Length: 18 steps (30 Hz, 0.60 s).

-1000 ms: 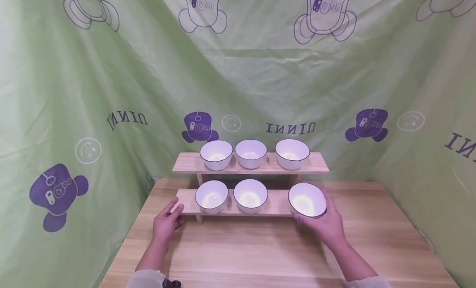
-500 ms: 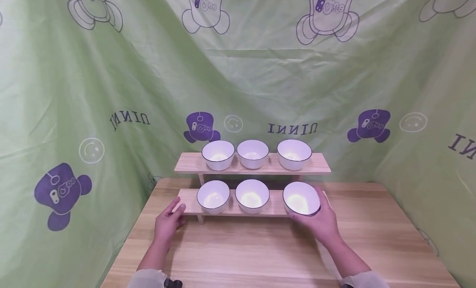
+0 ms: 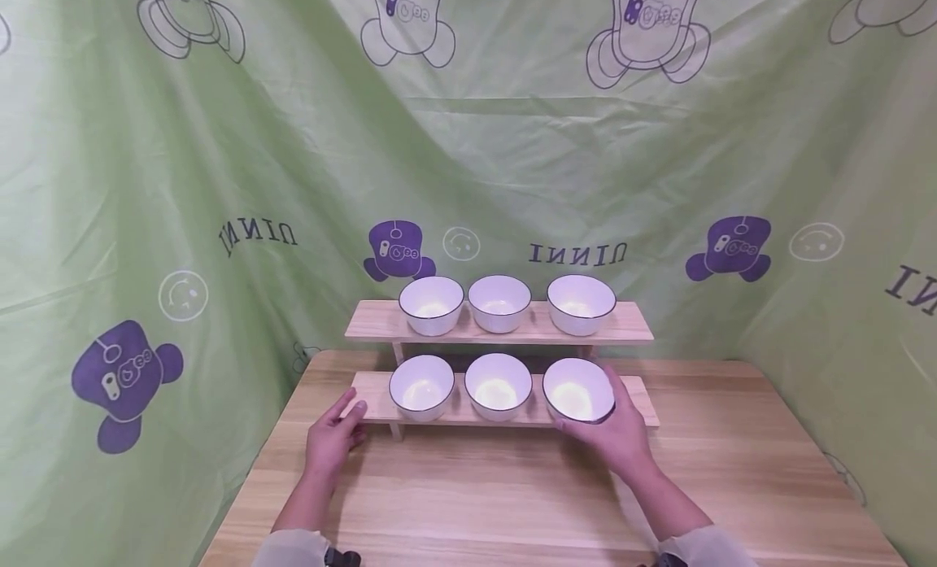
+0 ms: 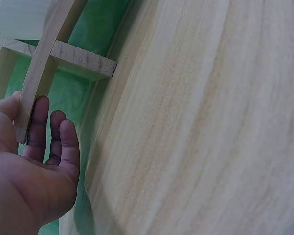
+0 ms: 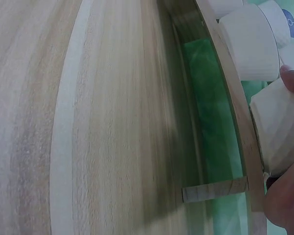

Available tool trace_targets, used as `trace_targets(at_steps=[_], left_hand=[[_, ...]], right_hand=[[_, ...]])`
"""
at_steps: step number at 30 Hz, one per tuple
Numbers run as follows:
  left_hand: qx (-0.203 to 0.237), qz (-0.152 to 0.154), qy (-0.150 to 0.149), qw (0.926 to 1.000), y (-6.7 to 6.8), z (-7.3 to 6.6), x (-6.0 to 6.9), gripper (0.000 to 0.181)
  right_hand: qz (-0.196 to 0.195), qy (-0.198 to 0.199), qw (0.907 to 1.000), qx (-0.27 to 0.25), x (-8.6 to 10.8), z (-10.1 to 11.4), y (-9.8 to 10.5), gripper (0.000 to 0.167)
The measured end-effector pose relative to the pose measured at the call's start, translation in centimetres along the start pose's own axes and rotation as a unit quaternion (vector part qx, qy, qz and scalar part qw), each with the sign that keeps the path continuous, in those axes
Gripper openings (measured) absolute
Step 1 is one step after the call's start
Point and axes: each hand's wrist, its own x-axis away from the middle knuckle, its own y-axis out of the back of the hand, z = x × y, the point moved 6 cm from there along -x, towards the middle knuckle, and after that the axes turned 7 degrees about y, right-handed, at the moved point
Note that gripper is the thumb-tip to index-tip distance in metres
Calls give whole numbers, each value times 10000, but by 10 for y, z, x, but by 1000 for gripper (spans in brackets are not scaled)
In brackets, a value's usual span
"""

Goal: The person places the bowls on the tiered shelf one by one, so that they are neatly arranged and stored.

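A two-tier wooden shelf (image 3: 637,396) bears white bowls with dark rims. My left hand (image 3: 331,441) grips the left end of its lower board; in the left wrist view, the thumb lies on one side of the board (image 4: 36,81) and the fingers on the other. At the lower board's right part, my right hand (image 3: 621,437) holds a white bowl (image 3: 578,388) by its right side and front. In the right wrist view that bowl (image 5: 279,127) is tilted slightly over the board, part of it hidden by the hand. Left of it stand a middle bowl (image 3: 498,388) and a left bowl (image 3: 421,388).
Three more bowls stand on the upper board (image 3: 366,323): a left one (image 3: 432,307), a middle one (image 3: 500,304) and a right one (image 3: 581,305). The wooden table (image 3: 468,502) lies beneath, and a green printed curtain (image 3: 468,160) surrounds it.
My right hand has moved left with its bowl, from the lower board's right end towards the middle bowl. The left hand stays on the board's left end.
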Motion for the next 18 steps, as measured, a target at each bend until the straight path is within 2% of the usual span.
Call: trace_targets(at_steps=[13,18], left_hand=[[40,-27,-50,10000,0,0,0,71],[43,-32,-51,10000,0,0,0,72]], right_hand=[[-23,-63,10000,-23,-8,-1,-6,127],[38,-206,9998,67,-8,-3,-8,132]])
